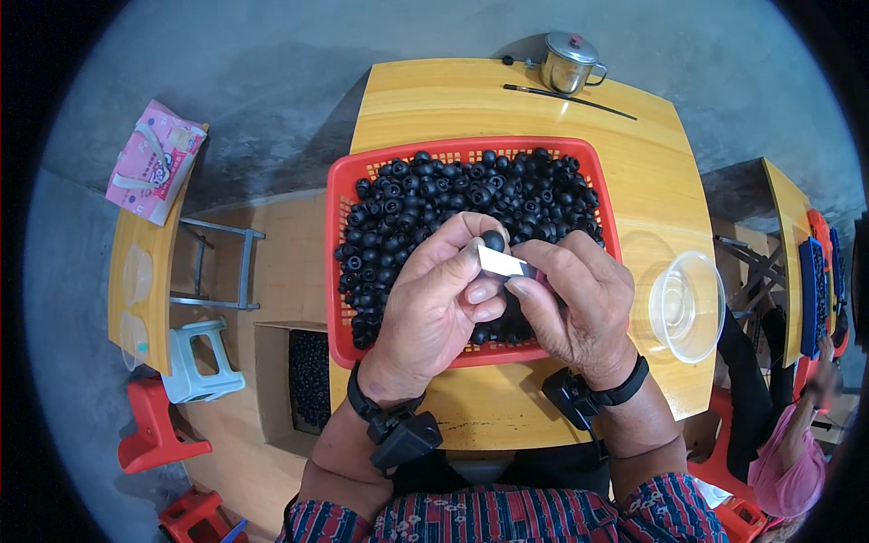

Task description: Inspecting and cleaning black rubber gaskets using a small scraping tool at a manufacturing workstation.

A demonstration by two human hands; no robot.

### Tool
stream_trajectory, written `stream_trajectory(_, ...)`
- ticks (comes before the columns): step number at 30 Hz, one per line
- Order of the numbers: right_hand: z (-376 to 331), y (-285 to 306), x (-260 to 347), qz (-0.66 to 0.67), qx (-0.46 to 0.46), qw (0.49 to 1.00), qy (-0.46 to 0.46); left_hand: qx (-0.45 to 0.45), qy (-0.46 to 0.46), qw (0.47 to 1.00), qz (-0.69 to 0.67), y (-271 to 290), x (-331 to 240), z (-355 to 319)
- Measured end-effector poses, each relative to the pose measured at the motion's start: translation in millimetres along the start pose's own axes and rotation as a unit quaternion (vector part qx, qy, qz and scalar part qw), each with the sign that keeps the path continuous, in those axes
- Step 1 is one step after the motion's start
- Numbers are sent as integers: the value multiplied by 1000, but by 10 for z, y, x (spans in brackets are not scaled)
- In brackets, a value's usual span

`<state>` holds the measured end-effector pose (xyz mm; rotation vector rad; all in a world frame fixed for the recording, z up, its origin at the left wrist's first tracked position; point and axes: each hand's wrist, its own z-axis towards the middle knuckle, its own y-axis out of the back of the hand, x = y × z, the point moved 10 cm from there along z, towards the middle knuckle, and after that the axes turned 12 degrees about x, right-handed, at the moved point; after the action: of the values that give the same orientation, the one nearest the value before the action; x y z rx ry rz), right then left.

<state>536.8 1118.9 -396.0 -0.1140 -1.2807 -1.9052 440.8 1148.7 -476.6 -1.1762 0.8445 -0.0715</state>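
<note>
**Pinching a black cap and a white strip over a basket of caps**

Sitting at the far left, a pink printed packet (151, 161) is lying on the edge of a neighbouring yellow tabletop. Below it, a pale plastic stool (204, 362) and red stools are standing on the floor, and an open cardboard box (299, 378) beside them is holding a dark heap of small black pieces.

On the yellow wooden table (507, 100), a red plastic mesh basket (337, 271) is lying filled with small round black caps (425, 204), glossy and rubbery-looking, many showing a hollow centre. The left hand (433, 312) is hovering over the basket's near half, its fingers curled and its thumb and forefinger pinching a single black cap (493, 240) at the tips. A thin white strip (501, 262), flat and rectangular, is lying just under that cap, between both hands. The right hand (579, 308) is meeting the left, its thumb and forefinger pressed on the strip's right end, the other fingers folded in. Both wrists are wearing black straps with small black devices.

Farther right, a clear plastic bowl (688, 306), round and seemingly unfilled, is resting on the table. At the far edge, a lidded steel pot (568, 63) is standing beside a thin dark stick (570, 100). At the right rim, another person in pink is sitting at a second table.
</note>
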Motion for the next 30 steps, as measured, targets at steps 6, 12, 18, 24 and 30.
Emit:
stream_trajectory(6, -1, -11, -8, 1, 4, 1000, -2, 4, 2, 1000, -2, -6, -11, 5)
stream_trajectory(12, 27, 3, -12, 11, 2, 1000, -20, 10, 0, 1000, -5, -24, -43, 8)
stream_trajectory(18, 27, 6, -26, 16, -1, 1000, -23, -1, 3, 1000, -2, -36, -52, 3)
stream_trajectory(24, -49, 38, -120, 25, -23, 998, -49, -5, 5, 1000, 23, -13, 34, 1)
stream_trajectory(30, -260, 101, -598, 171, -133, 969, -115, -39, -73, 992, 92, 117, -10, 33)
